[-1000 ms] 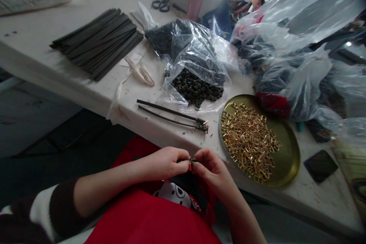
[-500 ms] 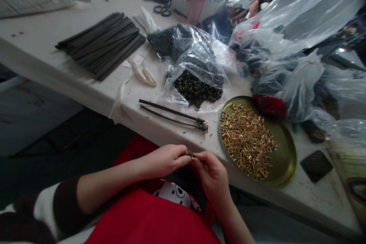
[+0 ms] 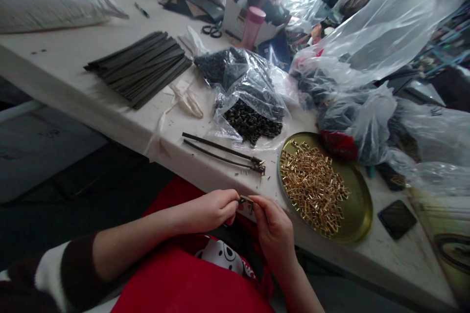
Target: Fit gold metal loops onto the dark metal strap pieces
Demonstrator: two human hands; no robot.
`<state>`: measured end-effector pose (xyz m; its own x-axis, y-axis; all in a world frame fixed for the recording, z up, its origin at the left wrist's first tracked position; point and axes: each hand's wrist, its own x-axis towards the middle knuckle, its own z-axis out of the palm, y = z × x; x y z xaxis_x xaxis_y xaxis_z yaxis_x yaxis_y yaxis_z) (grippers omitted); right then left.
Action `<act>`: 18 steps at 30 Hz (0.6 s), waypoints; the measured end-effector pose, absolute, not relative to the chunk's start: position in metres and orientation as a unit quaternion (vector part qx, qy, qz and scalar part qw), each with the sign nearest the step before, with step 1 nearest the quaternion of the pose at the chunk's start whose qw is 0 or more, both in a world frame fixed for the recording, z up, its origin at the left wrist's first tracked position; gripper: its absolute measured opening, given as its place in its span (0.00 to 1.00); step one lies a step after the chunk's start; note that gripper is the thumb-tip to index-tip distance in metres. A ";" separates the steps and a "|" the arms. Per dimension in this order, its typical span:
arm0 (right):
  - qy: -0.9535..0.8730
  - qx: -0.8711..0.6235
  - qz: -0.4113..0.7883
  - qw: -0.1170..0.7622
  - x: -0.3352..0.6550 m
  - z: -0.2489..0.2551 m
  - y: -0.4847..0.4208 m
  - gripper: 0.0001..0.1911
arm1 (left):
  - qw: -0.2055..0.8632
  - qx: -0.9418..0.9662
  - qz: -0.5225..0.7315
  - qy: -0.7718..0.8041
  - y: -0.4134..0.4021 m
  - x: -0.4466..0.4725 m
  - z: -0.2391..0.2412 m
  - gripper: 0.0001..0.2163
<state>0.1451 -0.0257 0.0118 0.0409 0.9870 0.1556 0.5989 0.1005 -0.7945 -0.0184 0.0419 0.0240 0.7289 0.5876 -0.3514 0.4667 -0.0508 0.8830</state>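
Above my lap, in front of the table edge, both hands meet at a small metal buckle (image 3: 247,200). My left hand (image 3: 219,209) is closed on a narrow dark strap, mostly hidden by its fingers. Thumb and fingers of my right hand (image 3: 274,222) pinch the buckle from the other side. Whether the strap passes through it is too small to tell. Just beyond the hands, two dark straps (image 3: 220,146) lie side by side, with buckles at their right ends. To the right stands a round gold-coloured tray (image 3: 362,210) bearing a heap of gold buckles (image 3: 312,186).
A stack of dark strips (image 3: 139,68) lies at the left. Small dark loops (image 3: 253,122) spill from a clear plastic bag (image 3: 249,68). Farther back are scissors (image 3: 212,31) and a pink bottle (image 3: 253,27). A dark phone-like slab (image 3: 397,219) lies beyond the tray.
My hands have drawn slightly apart, and more of the buckle shows between them. The whole view has shifted a little; the things on the table stay in place.
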 end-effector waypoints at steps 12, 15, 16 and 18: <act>-0.428 -0.619 0.484 0.445 0.147 0.006 -0.004 0.07 | 0.527 0.795 0.074 0.290 0.055 -0.012 0.032 0.22; -0.368 -0.600 0.522 0.482 0.148 0.000 0.005 0.11 | 0.585 0.757 0.116 0.268 0.065 -0.008 0.030 0.16; -0.356 -0.594 0.535 0.484 0.148 -0.001 0.008 0.12 | 0.614 0.731 0.124 0.271 0.068 -0.007 0.028 0.15; -0.350 -0.581 0.560 0.476 0.149 -0.001 0.018 0.12 | 0.687 0.657 0.140 0.278 0.075 -0.005 0.021 0.15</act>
